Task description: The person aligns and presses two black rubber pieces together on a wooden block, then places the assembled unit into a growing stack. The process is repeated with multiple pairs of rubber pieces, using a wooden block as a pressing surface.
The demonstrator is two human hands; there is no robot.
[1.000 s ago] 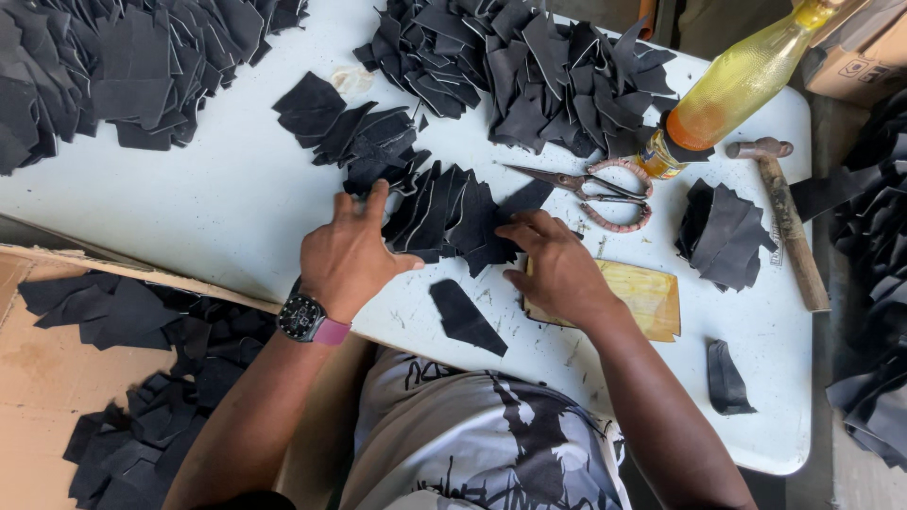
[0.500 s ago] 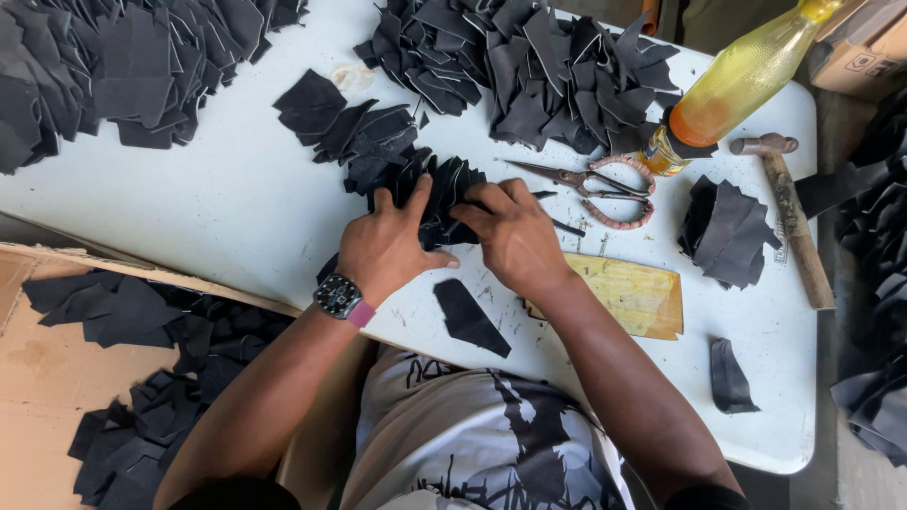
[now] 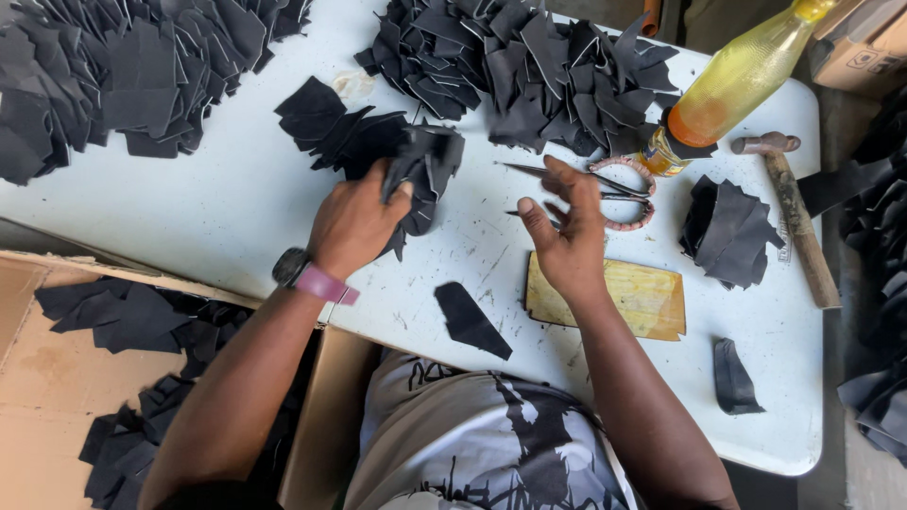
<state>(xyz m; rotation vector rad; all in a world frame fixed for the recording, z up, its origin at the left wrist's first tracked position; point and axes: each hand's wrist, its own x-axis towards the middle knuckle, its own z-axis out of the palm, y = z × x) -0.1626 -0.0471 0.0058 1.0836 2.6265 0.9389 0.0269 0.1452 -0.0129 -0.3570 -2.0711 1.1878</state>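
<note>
On the white tabletop (image 3: 217,217), large heaps of black cut pieces (image 3: 529,66) lie unsorted. The left hand (image 3: 354,222) grips a gathered stack of pieces (image 3: 425,165); the right hand (image 3: 567,236) hovers spread, empty, near scissors (image 3: 605,184).

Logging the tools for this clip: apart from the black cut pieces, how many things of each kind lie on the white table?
Scissors: 1
Hammer: 1
Yellow bottle: 1
Yellowish flat board: 1
Total: 4

The black pieces are heaped and overlapping, too many to count. The left hand grips a bunch of them; the right hand is open beside the scissors.
</note>
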